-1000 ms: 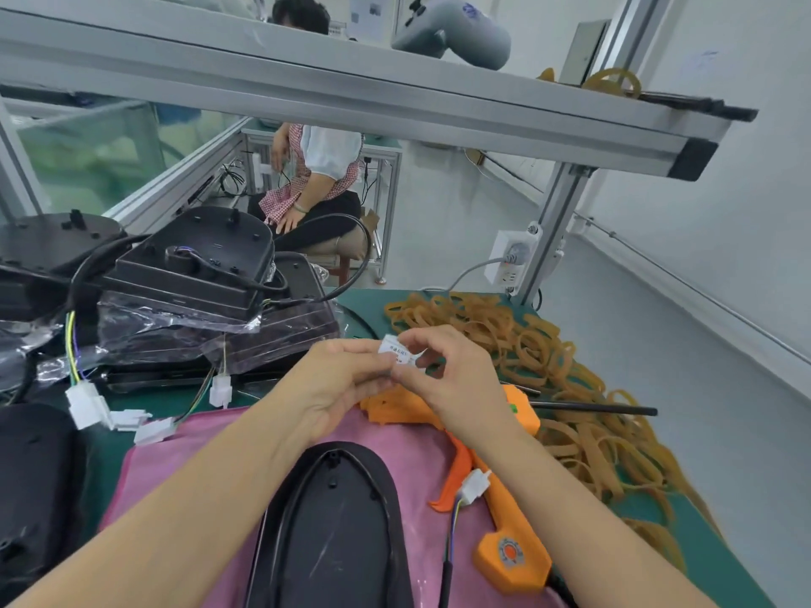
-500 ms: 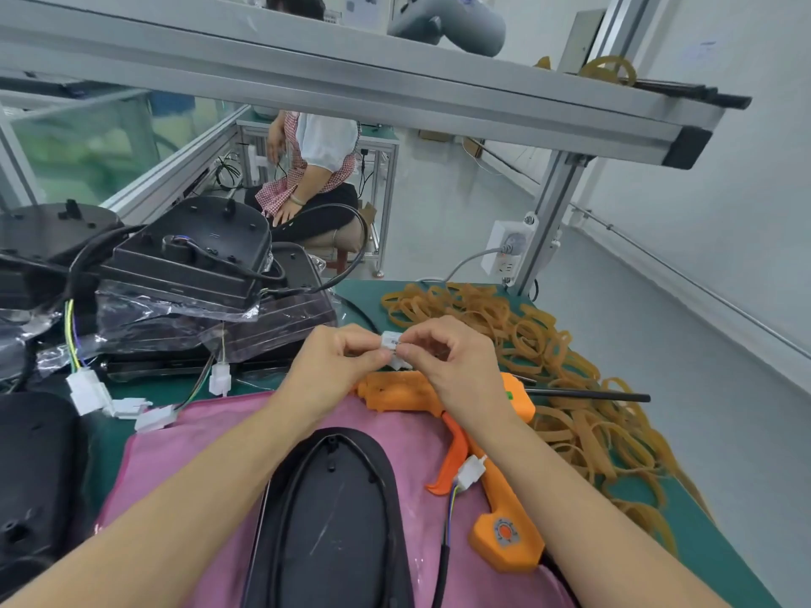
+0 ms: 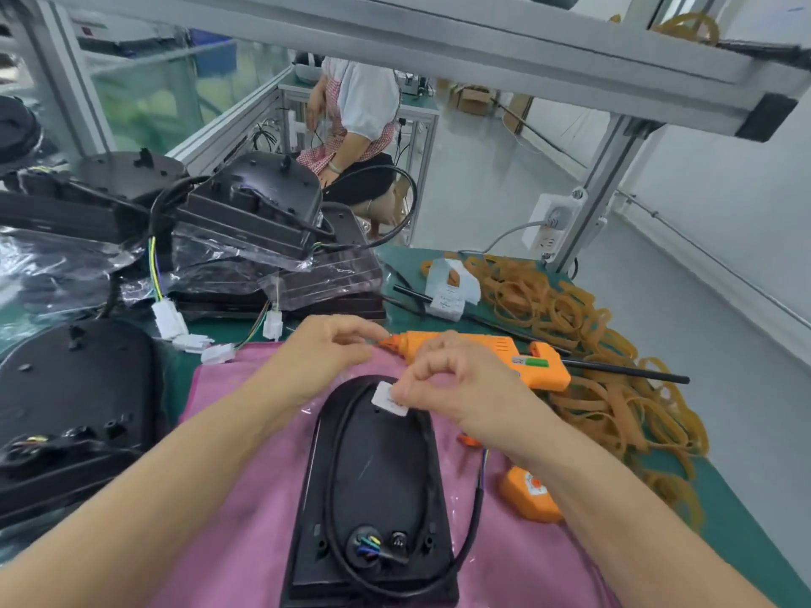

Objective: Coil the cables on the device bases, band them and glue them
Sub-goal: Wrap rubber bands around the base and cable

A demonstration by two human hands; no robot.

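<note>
Pinching a small white label [image 3: 389,400] between thumb and fingertips, the right hand [image 3: 447,383] holds it down at the far end of the black device base [image 3: 373,489] that lies flat on the pink cloth [image 3: 245,511]. The label touches or nearly touches the base's top edge; which of the two I cannot tell. The left hand [image 3: 322,353] hovers just beside it, a little farther out, fingers loosely bent and gripping nothing that shows.

A black cable [image 3: 338,454] runs in a long loop around the base's upper face and swings out past its right side, with coloured wire ends showing at the near end of the base. Behind the hands lies an orange glue gun [image 3: 496,351], its nozzle pointing left toward the left hand's fingertips and its handle reaching down the right side of the cloth, partly hidden by the right forearm.

To the right, a heap of tan rubber bands [image 3: 583,344] spreads over the green table [image 3: 746,533], crossed by a thin black rod [image 3: 623,371]. A white sheet of labels [image 3: 447,289] rests at the heap's far left edge. On the left, more black bases [image 3: 74,401] sit, some stacked in clear plastic wrap [image 3: 228,261], with white connectors [image 3: 169,318] dangling on coloured wires. Beyond the bench, a seated person [image 3: 355,138] is partly in view under the aluminium frame [image 3: 439,41].
</note>
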